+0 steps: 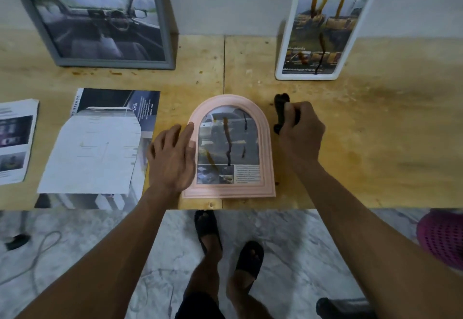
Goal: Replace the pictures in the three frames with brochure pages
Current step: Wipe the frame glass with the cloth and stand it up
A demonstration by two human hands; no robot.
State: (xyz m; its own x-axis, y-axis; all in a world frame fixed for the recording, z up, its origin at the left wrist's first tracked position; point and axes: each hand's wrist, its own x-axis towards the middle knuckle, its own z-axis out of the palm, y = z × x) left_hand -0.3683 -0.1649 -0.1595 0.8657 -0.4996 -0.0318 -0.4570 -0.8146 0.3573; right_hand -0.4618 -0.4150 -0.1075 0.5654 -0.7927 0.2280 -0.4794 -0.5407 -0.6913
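Note:
A pink arched frame (265,143) lies flat near the front edge of the wooden table (375,143), with a brochure page showing a car inside it. My left hand (172,158) rests open at the frame's left edge, fingers touching it. My right hand (300,131) sits just right of the frame, closed around a small black object (280,113) that looks like a stand piece. A grey frame (100,18) with a car-interior page leans on the wall at back left. A white frame (325,25) with a brochure page stands at back right.
An opened brochure (100,143) with a cut-out white sheet lies left of the pink frame, and another brochure page (16,141) lies at the far left. Below the table edge are a marble floor, my sandalled feet, a pink basket (443,238) and a cable (42,248).

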